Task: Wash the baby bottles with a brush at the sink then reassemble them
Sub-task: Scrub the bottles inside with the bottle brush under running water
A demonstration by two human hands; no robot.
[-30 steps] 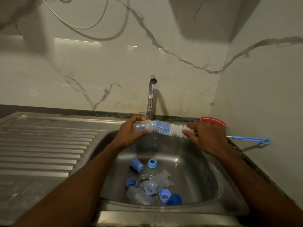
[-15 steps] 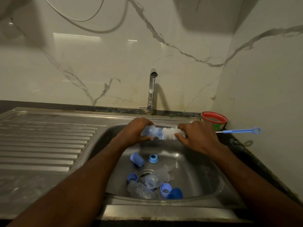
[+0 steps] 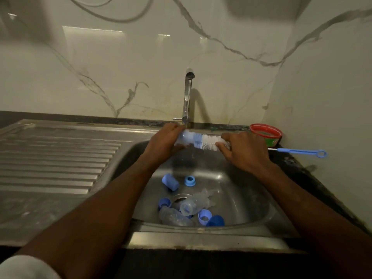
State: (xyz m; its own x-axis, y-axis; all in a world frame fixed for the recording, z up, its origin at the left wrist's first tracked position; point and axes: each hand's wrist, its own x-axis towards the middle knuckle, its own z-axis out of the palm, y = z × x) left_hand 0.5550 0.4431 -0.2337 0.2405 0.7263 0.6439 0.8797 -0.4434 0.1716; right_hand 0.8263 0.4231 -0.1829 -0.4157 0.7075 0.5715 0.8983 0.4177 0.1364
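Over the steel sink (image 3: 251, 214), under the tap (image 3: 187, 101), my left hand (image 3: 163, 143) grips a clear baby bottle (image 3: 184, 138) lying sideways. My right hand (image 3: 243, 152) grips the bottle brush by its stem; its white and blue bristles (image 3: 207, 142) are partly inside the bottle's mouth, and its blue handle (image 3: 302, 152) sticks out to the right. On the sink floor lie two more clear bottles (image 3: 191, 205) (image 3: 173, 217), clear teats, blue caps (image 3: 170, 182) (image 3: 216, 221) and blue rings (image 3: 189, 180) (image 3: 204, 216).
A ribbed steel draining board (image 3: 56, 158) stretches to the left. A green tub with a red rim (image 3: 265, 134) stands in the right corner on the dark counter. Marble walls close in behind and to the right. A thin stream of water runs from the tap.
The brush has gone deeper into the bottle and partly back out, with both hands closer together than a second ago. The camera has tilted up a little.
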